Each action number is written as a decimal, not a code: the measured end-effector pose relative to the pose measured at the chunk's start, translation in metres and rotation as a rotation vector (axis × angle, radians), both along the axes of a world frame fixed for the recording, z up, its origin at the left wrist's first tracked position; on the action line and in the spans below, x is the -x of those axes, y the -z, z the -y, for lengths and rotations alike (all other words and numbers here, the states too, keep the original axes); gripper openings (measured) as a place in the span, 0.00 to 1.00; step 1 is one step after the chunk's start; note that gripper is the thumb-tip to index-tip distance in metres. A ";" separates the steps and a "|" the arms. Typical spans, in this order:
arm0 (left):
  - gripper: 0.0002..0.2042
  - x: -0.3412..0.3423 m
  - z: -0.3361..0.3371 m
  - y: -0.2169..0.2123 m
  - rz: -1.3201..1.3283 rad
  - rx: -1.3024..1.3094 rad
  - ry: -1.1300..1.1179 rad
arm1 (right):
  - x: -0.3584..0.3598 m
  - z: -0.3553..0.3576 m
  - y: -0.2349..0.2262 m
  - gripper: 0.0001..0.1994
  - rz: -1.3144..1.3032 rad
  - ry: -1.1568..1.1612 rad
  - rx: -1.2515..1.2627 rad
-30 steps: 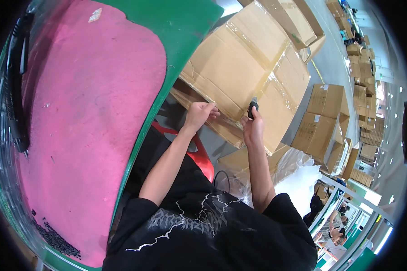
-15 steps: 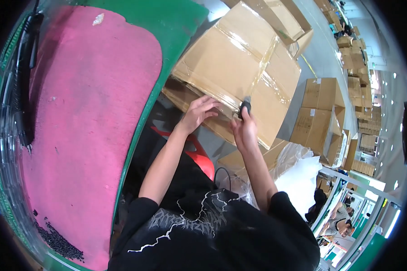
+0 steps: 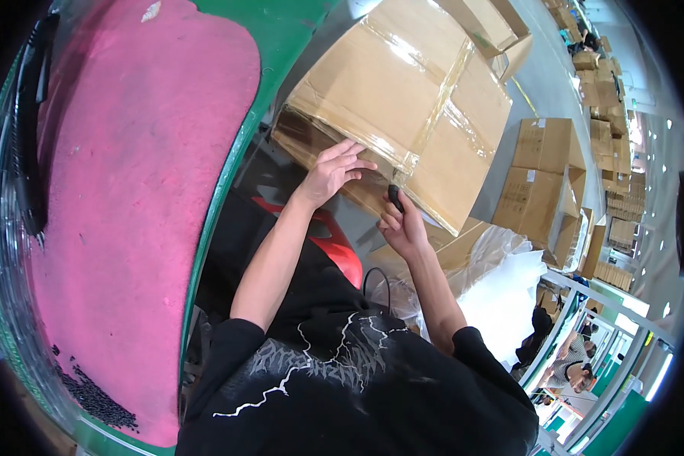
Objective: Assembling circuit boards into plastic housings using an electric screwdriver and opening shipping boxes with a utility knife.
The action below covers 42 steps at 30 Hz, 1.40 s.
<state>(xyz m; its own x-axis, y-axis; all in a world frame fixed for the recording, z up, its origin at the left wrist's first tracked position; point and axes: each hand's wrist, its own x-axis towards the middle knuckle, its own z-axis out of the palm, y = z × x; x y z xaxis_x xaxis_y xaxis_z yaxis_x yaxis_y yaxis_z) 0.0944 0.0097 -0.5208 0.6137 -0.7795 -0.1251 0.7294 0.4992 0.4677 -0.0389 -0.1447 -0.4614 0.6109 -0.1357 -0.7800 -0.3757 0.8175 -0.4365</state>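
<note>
A large brown cardboard box [image 3: 387,83], banded with shiny clear tape, stands tilted in front of me. My left hand [image 3: 332,173] is at its near edge, fingers apart, the fingertips touching the edge beside a dark gap below the top panel. In my right hand [image 3: 409,226] is a box cutter with a black handle [image 3: 394,199], held upright against the near edge where the tape strip [image 3: 414,161] comes down. Its blade can hardly be made out against the cardboard.
At left, a green-edged table carries a pink mat [image 3: 129,197] with small black pellets [image 3: 95,399]. A red stool [image 3: 334,247] is below the box. White plastic wrapping [image 3: 501,296] lies to my right, near open cartons [image 3: 536,182]. Another person [image 3: 574,374] is at far right.
My right hand has drawn the box cutter toward me and slightly left, off the top panel to its near edge. My left hand stays by the edge, slightly shifted.
</note>
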 end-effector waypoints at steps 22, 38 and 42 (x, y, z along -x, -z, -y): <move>0.28 0.003 0.004 0.014 -0.022 -0.008 -0.071 | -0.015 0.095 0.003 0.14 0.336 -0.856 1.914; 0.20 0.013 -0.001 0.040 -0.179 0.115 -0.207 | -0.003 0.144 -0.087 0.05 0.832 -0.360 2.243; 0.11 0.012 0.032 -0.002 -0.289 0.180 -0.111 | 0.119 0.204 -0.169 0.09 0.298 -0.387 2.267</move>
